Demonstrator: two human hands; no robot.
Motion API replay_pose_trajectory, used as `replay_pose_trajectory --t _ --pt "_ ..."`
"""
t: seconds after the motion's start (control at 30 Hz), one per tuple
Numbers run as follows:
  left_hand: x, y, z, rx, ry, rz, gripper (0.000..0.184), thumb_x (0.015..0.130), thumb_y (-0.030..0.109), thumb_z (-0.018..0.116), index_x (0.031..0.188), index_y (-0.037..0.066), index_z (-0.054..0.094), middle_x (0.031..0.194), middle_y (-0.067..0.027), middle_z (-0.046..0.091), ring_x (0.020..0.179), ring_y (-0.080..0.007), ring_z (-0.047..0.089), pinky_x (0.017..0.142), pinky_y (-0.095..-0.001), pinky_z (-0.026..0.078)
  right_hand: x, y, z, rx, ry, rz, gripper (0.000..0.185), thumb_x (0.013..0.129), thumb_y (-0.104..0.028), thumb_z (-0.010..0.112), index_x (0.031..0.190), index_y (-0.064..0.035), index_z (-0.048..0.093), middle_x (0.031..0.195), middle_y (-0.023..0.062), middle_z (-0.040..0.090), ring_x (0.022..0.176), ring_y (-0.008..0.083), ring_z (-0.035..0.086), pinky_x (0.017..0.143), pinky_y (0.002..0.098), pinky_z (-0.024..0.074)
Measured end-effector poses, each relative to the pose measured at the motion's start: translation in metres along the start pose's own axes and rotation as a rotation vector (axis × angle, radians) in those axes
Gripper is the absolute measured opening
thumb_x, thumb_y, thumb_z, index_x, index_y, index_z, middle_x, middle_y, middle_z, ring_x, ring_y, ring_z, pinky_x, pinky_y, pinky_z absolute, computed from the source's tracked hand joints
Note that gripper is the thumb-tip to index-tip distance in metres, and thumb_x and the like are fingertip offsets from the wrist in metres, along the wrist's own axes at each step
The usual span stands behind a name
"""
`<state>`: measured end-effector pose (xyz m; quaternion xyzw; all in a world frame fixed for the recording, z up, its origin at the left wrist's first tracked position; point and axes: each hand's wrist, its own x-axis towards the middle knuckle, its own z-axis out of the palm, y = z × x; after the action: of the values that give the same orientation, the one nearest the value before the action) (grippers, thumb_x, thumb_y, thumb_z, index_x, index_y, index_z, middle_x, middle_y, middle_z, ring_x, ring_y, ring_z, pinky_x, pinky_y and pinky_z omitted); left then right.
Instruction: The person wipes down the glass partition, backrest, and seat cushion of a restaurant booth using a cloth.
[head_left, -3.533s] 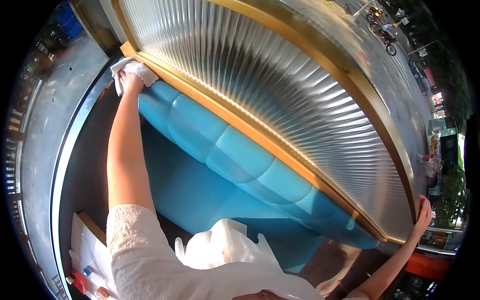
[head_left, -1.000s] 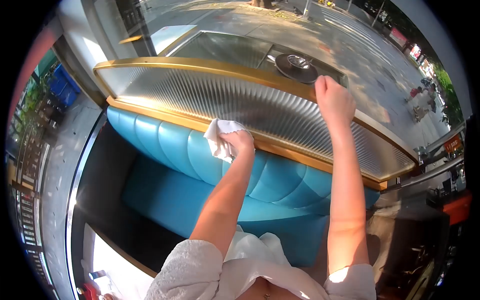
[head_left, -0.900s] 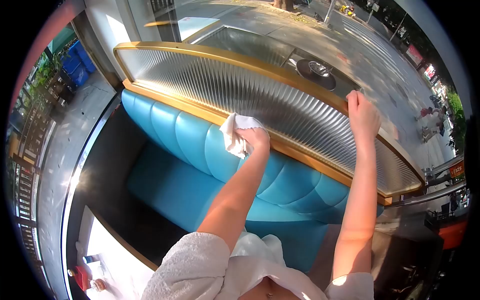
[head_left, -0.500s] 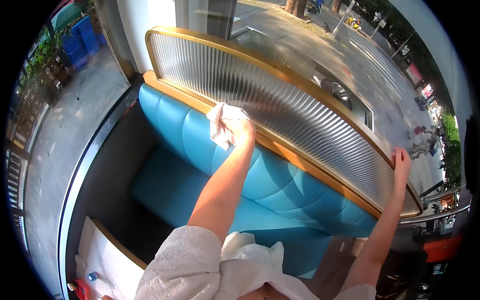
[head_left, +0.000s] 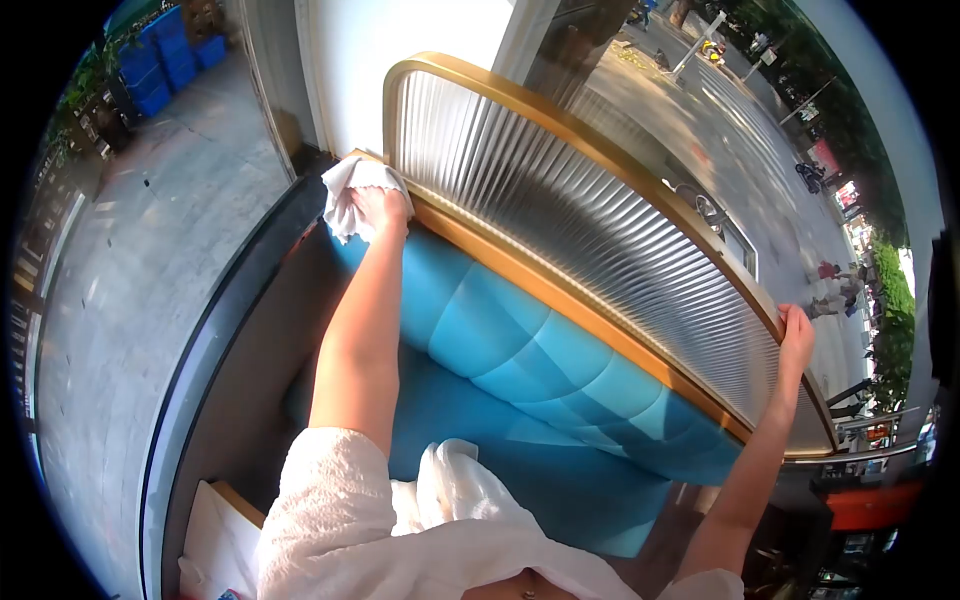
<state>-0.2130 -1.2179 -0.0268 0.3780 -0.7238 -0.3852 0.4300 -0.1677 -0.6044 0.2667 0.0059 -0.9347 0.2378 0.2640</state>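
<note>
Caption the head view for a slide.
Left hand holds a white cloth at the left end of the wooden ledge; right hand grips the gold-framed ribbed panel.

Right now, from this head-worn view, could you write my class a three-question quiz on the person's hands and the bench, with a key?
1. Which hand holds the white cloth?
2. True or false: the right hand rests on the seat cushion.
3. Fill in the colour: behind the seat, the padded backrest is ____.

Key:
1. The left hand.
2. False; it is on the gold-coloured frame of the ribbed panel.
3. Blue.
</note>
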Motion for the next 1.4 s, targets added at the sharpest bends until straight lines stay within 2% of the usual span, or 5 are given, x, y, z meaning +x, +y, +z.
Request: replay_pose_trajectory --t 0.2,0.47,0.63,0.83,1.4 --pt "0.074 -0.021 -0.024 0.757 -0.491 0.435 0.038 0.08 0.017 0.043 0.094 -0.012 0.063 0.134 -0.0311 0.036 0.134 -0.0443 0.014 0.112 -0.0451 0.008 0.004 0.013 -0.002 -0.081 -0.028 0.013 0.036 0.092 -0.03 0.045 0.091 -0.0023 0.067 0.079 0.0061 0.064 0.075 0.0155 0.058 0.07 0.0277 0.043" --pt "0.023 -0.012 -0.027 -0.114 -0.163 0.429 0.031 0.084 0.009 0.041 0.106 -0.008 0.054 0.118 -0.0285 0.048 0.132 -0.0494 0.013 0.112 -0.0483 0.01 0.005 0.02 -0.001 0.015 -0.005 -0.005 0.036 0.092 -0.029 0.045 0.09 -0.0011 0.067 0.076 0.0078 0.063 0.075 0.0165 0.058 0.07 0.0281 0.043" --pt "-0.04 0.03 -0.031 -0.922 -0.281 -0.209 0.026 0.092 0.004 0.035 0.113 -0.002 0.047 0.082 -0.0034 0.048 0.052 -0.005 0.039 0.044 -0.0208 0.034 0.001 0.005 0.001 -0.015 0.018 0.03 0.034 0.091 -0.029 0.045 0.089 -0.0023 0.066 0.076 0.0079 0.064 0.073 0.0164 0.058 0.067 0.0288 0.0432" --pt "-0.006 0.065 -0.028 -0.455 0.0 0.33 0.024 0.093 0.014 0.038 0.099 -0.007 0.047 0.097 -0.0226 0.047 0.094 -0.0403 0.042 0.085 -0.0454 0.033 -0.004 -0.007 0.002 -0.024 0.033 -0.004 0.033 0.09 -0.03 0.045 0.087 -0.005 0.067 0.074 0.0065 0.064 0.07 0.0171 0.059 0.066 0.0297 0.0436" --pt "0.02 0.207 -0.041 -0.431 0.298 0.464 0.038 0.094 0.031 0.039 0.125 0.011 0.047 0.135 -0.0201 0.037 0.131 -0.0393 0.024 0.107 -0.0521 0.014 -0.008 -0.011 0.006 -0.166 0.14 -0.026 0.031 0.087 -0.032 0.044 0.083 -0.0128 0.067 0.075 0.006 0.065 0.074 0.0267 0.061 0.068 0.0361 0.0452"
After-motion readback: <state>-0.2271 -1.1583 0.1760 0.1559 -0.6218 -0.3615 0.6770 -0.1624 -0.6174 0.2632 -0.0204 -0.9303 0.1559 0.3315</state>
